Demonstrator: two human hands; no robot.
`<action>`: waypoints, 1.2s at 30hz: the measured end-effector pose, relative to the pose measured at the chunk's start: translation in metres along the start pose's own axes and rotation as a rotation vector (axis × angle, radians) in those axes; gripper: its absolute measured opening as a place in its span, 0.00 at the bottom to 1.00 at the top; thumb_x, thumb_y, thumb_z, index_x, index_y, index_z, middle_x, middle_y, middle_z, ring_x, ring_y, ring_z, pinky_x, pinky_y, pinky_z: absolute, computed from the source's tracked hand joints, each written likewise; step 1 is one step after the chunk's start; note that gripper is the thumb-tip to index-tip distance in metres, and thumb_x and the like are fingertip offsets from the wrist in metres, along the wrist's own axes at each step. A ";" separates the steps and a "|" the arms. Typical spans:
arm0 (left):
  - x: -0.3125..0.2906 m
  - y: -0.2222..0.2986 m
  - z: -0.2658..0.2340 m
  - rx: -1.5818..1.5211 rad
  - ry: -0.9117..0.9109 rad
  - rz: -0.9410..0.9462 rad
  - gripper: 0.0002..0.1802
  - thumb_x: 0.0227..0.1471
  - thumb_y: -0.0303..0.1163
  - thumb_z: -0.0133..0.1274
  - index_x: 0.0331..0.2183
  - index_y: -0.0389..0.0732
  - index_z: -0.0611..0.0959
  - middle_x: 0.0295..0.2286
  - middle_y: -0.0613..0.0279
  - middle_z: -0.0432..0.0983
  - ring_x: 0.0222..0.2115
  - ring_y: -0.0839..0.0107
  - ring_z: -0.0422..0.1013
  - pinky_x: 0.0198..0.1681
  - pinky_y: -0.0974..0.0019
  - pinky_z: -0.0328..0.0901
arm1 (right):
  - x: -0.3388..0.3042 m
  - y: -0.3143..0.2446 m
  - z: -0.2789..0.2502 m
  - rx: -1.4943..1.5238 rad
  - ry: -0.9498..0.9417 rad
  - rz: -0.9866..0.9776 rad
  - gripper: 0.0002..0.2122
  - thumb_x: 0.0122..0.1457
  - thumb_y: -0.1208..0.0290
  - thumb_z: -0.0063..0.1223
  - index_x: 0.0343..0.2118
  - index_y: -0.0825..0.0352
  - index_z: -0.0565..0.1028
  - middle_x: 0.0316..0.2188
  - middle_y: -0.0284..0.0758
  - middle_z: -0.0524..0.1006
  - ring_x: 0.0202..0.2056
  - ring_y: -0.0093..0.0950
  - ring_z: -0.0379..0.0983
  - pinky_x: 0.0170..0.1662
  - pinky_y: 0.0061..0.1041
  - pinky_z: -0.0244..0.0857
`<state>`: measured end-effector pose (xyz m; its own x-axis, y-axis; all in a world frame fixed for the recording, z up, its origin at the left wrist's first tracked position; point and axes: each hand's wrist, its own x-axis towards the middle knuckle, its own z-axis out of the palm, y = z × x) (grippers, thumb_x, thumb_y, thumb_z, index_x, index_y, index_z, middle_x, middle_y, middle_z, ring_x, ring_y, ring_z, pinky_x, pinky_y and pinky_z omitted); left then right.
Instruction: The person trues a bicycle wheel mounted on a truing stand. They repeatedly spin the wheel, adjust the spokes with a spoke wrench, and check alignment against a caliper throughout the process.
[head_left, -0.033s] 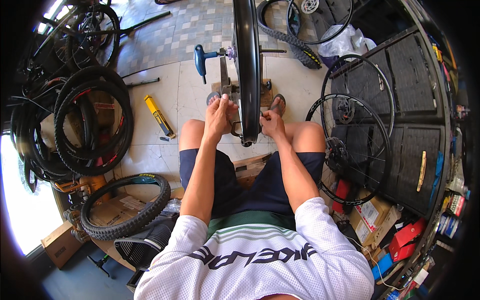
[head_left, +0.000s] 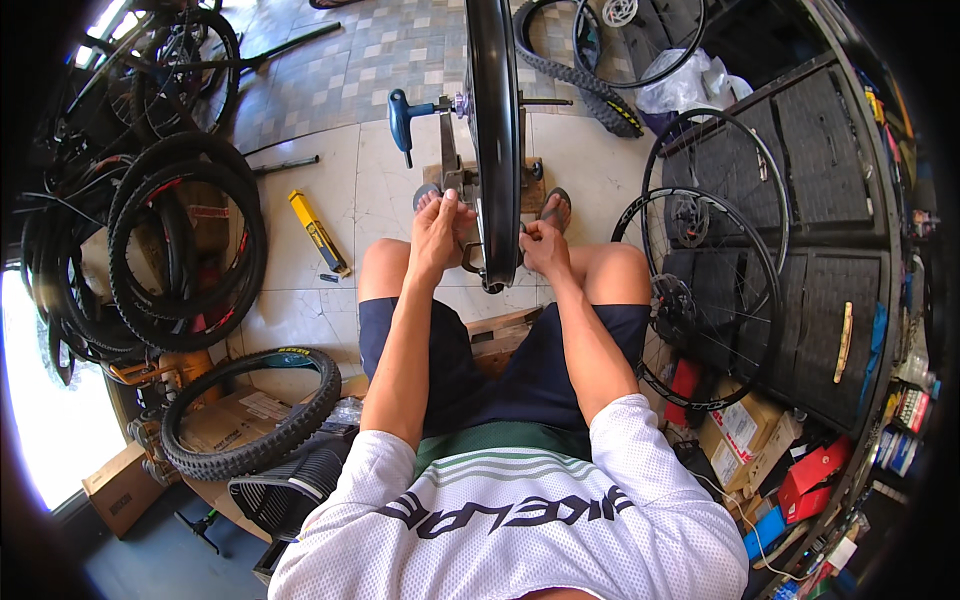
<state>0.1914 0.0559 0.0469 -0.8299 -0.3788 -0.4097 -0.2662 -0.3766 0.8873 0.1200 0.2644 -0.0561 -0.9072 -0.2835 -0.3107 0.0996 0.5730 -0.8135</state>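
A black bicycle wheel rim (head_left: 497, 130) stands upright, edge toward me, in a truing stand (head_left: 449, 150) on a wooden base between my feet. My left hand (head_left: 433, 236) is beside the stand, left of the rim, its fingers bent together; what they grip is hidden. Close against the rim's right side, my right hand (head_left: 546, 248) has its fingers curled in a pinch, and I cannot make out what is in them. A blue-handled hex key (head_left: 402, 125) sits at the axle end on the left. Under the rim's near end is a small metal bracket (head_left: 472, 257).
Several tyres (head_left: 190, 250) hang at the left; another tyre (head_left: 250, 413) lies on cardboard. A yellow box (head_left: 320, 232) is on the tiled floor. Two wheels (head_left: 712, 295) lean against dark cabinets (head_left: 810, 300) at right. A loose tyre (head_left: 585, 90) lies beyond the stand.
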 end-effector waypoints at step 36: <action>0.026 -0.077 -0.012 0.312 0.070 -0.101 0.27 0.63 0.46 0.50 0.52 0.35 0.69 0.41 0.53 0.75 0.40 0.65 0.74 0.41 0.64 0.69 | -0.024 -0.052 -0.078 0.135 0.231 -0.221 0.17 0.57 0.57 0.60 0.33 0.70 0.77 0.28 0.43 0.79 0.30 0.37 0.77 0.37 0.35 0.69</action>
<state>0.1957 0.0649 -0.0342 -0.7586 -0.4141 -0.5030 -0.4917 -0.1426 0.8590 0.1049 0.3015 0.0325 -0.9800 -0.1986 -0.0127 -0.0705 0.4063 -0.9110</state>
